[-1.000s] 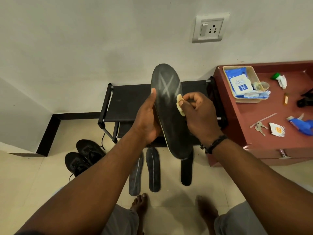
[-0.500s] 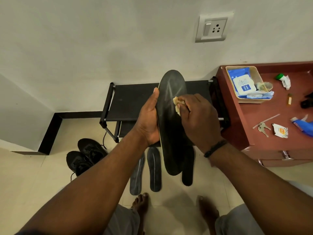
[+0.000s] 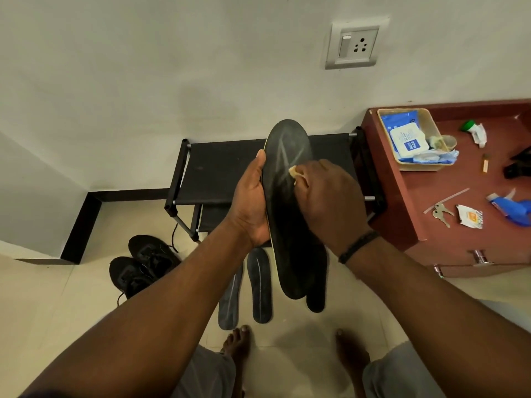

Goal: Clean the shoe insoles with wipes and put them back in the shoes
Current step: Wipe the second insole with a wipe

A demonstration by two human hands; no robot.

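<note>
The dark insole (image 3: 290, 214) stood upright above the shoe rack (image 3: 218, 170), gripped along its edge by the left hand (image 3: 250, 202); the right hand (image 3: 330, 202) pinched a crumpled wipe (image 3: 293, 173) against its surface.

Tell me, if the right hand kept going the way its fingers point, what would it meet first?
The right hand presses a wipe on the held insole; beyond that, probably the left hand's thumb.
</note>
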